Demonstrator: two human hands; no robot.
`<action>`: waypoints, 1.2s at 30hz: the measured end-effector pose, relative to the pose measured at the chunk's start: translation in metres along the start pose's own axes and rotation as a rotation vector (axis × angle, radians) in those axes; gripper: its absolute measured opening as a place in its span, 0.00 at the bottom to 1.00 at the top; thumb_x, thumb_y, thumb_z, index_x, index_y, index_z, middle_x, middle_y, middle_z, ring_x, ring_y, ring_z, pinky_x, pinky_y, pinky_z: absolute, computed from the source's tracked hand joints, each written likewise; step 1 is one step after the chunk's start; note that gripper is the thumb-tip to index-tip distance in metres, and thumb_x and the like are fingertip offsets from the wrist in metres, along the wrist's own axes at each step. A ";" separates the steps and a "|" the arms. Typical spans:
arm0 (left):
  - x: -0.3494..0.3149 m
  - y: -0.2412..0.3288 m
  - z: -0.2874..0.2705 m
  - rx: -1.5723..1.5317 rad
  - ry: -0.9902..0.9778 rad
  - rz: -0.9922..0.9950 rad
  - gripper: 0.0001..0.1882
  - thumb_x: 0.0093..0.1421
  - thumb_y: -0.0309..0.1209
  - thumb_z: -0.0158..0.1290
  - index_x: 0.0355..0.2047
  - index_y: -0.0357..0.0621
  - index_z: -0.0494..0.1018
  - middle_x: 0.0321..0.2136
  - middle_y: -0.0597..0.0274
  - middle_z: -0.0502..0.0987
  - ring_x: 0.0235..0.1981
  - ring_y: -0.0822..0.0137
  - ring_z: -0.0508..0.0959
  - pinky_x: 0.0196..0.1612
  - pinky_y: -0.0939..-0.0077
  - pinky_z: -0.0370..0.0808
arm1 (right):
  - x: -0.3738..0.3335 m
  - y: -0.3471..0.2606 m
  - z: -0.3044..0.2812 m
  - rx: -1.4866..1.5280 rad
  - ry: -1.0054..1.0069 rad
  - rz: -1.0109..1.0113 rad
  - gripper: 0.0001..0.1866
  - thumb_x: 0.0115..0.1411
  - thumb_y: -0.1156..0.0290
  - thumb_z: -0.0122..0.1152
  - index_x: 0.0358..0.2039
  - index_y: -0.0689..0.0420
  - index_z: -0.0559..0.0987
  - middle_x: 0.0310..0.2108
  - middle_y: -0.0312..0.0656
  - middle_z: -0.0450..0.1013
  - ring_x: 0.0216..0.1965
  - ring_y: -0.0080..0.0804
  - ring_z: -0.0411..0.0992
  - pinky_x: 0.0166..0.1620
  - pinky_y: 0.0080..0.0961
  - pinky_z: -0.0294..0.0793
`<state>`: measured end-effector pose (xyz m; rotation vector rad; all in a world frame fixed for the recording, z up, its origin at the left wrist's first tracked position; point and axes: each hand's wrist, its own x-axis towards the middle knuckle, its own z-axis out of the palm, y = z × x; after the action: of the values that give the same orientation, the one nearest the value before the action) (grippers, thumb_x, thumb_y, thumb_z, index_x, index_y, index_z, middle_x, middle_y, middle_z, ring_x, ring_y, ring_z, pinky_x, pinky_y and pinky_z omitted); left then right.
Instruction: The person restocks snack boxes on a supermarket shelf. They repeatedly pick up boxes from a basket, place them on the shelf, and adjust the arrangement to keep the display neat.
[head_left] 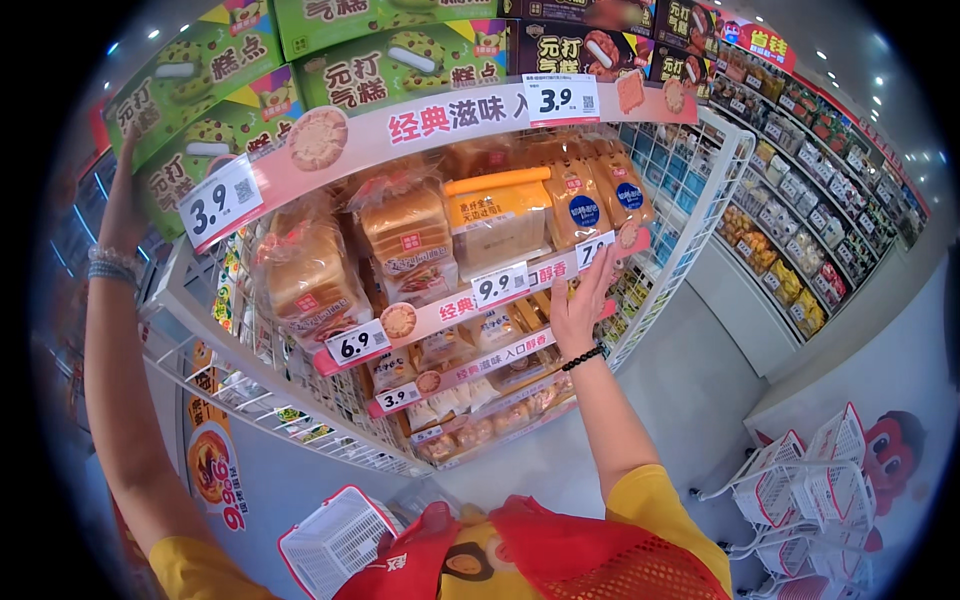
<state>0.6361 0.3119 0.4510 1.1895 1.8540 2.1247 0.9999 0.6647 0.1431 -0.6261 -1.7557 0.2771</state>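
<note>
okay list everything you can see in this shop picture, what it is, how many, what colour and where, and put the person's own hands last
Bagged bread loaves: several, golden brown in clear wrap, on the upper rack shelf.
Small packed cakes: many, pale, on the lower shelves.
Green boxes: at least four, stacked on top of the rack at left.
Dark boxes: a few, on top of the rack at right.
Price tags: about six, white, clipped to the pink shelf edges.
Wire rack: one, white.
Shopping baskets: a stack, white and red, lower right; one more lower left.
Left hand: raised to the green boxes, beaded bracelet on the wrist.
Right hand: open, at the middle shelf edge, dark bracelet.
</note>
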 end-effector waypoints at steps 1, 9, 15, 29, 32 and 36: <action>0.001 -0.001 -0.004 -0.006 -0.006 0.017 0.27 0.61 0.45 0.42 0.57 0.46 0.56 0.47 0.55 0.68 0.44 0.70 0.72 0.44 0.79 0.72 | 0.005 0.007 0.008 -0.054 0.033 -0.043 0.40 0.55 0.54 0.50 0.59 0.66 0.48 0.61 0.59 0.39 0.63 0.52 0.39 0.60 0.47 0.41; 0.000 0.003 0.010 -0.126 0.051 -0.124 0.28 0.57 0.47 0.48 0.53 0.43 0.62 0.39 0.58 0.74 0.36 0.71 0.76 0.40 0.79 0.74 | 0.008 0.047 0.023 -0.285 -0.438 0.034 0.40 0.53 0.53 0.50 0.59 0.64 0.50 0.62 0.51 0.44 0.64 0.44 0.41 0.60 0.49 0.41; -0.008 0.006 0.014 -0.130 0.107 -0.153 0.28 0.58 0.48 0.46 0.51 0.42 0.63 0.39 0.60 0.74 0.35 0.73 0.76 0.38 0.80 0.74 | 0.006 0.046 0.022 -0.236 -0.418 0.039 0.40 0.53 0.52 0.50 0.59 0.64 0.51 0.62 0.50 0.44 0.63 0.43 0.43 0.60 0.48 0.43; 0.000 -0.020 -0.031 0.282 -0.096 0.379 0.29 0.63 0.41 0.39 0.61 0.48 0.45 0.56 0.58 0.57 0.53 0.67 0.64 0.49 0.75 0.69 | 0.127 0.056 -0.049 -0.052 0.240 -0.161 0.36 0.60 0.54 0.43 0.58 0.68 0.49 0.61 0.61 0.39 0.62 0.56 0.40 0.61 0.43 0.40; -0.015 -0.005 -0.032 0.320 -0.097 0.361 0.29 0.63 0.42 0.39 0.61 0.49 0.47 0.56 0.58 0.58 0.53 0.66 0.64 0.51 0.74 0.67 | 0.192 0.049 -0.066 -0.062 0.470 -0.330 0.36 0.61 0.50 0.39 0.58 0.67 0.49 0.61 0.60 0.42 0.62 0.55 0.42 0.60 0.42 0.42; -0.032 0.015 0.047 -0.196 0.131 0.022 0.28 0.63 0.42 0.39 0.61 0.50 0.49 0.55 0.58 0.60 0.54 0.66 0.63 0.53 0.74 0.65 | 0.251 0.073 -0.073 -0.169 0.103 -0.351 0.36 0.62 0.47 0.34 0.58 0.66 0.53 0.58 0.56 0.52 0.60 0.50 0.49 0.59 0.41 0.47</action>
<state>0.6921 0.3294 0.4464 1.0562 1.6376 2.3842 1.0474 0.8523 0.3340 -0.4319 -1.7642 -0.1456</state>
